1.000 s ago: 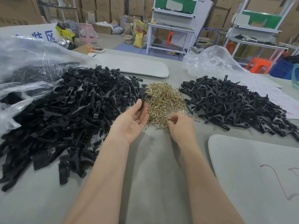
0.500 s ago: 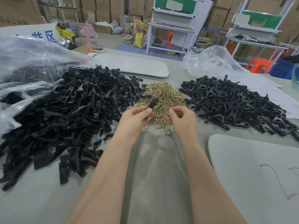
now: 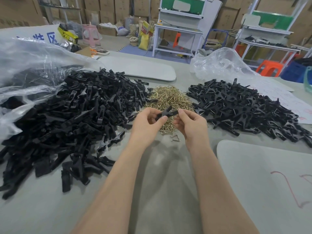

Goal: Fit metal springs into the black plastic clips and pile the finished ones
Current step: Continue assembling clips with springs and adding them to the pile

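Note:
Both hands meet over the near edge of a heap of brass-coloured metal springs [image 3: 168, 98] in the table's middle. My left hand [image 3: 147, 123] pinches a black plastic clip [image 3: 166, 112] between thumb and fingers. My right hand [image 3: 191, 123] pinches the clip's other end with curled fingers; whether it also holds a spring is hidden. A large pile of black clip parts [image 3: 70, 122] spreads on the left. On the right lies a pile of finished clips [image 3: 244, 108] with metal springs showing. One loose spring [image 3: 175, 138] lies on the table below the hands.
A clear plastic bag [image 3: 28, 70] lies at the far left, partly over the clip parts; another crumpled bag [image 3: 221, 65] sits behind the right pile. Grey boards lie at the back middle [image 3: 140, 68] and front right [image 3: 263, 179]. White paper [image 3: 293, 105] lies at the right edge.
My left hand lifted a clip from the left pile's edge and brought it to the middle. My right hand rose from the springs and now pinches the clip's other end.

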Demonstrator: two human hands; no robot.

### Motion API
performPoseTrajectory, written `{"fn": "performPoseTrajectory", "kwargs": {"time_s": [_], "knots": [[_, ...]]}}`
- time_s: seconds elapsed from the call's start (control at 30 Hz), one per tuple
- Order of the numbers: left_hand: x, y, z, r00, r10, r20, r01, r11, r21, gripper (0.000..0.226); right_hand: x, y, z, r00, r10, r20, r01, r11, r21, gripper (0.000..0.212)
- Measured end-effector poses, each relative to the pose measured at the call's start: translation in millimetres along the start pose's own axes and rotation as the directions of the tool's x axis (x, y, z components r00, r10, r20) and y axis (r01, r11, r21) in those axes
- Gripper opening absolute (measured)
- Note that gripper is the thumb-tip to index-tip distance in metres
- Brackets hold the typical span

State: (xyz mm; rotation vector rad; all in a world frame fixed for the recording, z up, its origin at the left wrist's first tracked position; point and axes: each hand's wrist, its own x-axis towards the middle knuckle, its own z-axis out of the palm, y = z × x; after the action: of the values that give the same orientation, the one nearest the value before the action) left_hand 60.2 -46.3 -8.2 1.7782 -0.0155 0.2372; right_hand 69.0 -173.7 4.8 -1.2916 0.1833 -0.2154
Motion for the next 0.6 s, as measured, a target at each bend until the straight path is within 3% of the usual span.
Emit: {"fn": "performPoseTrajectory", "kwargs": {"time_s": [0.2,0.3,0.43,0.6], "knots": [[-1.8,-2.6,6.2,0.989,0.104,0.102,-0.127,0.959,0.255,0.023,1.6,-5.1,-4.4,0.998,0.039,0.058,-0.031,0.991,-0.133,0.011],[-0.7,-4.7,4.6,0.991,0.11,0.072,-0.128,0.931,0.342,0.021,1.3,-6.3,-8.0,0.999,0.013,0.031,-0.007,0.981,-0.192,0.013],[-0.1,-5.2,3.3,0.988,0.15,0.042,-0.154,0.902,0.404,0.016,0.6,-6.3,-8.6,0.999,-0.038,0.023,0.043,0.939,-0.341,0.018],[-0.1,-6.5,4.0,0.97,0.241,0.032,-0.232,0.875,0.425,0.017,0.6,-5.4,-8.6,0.997,-0.06,0.048,0.075,0.912,-0.404,0.019]]}}
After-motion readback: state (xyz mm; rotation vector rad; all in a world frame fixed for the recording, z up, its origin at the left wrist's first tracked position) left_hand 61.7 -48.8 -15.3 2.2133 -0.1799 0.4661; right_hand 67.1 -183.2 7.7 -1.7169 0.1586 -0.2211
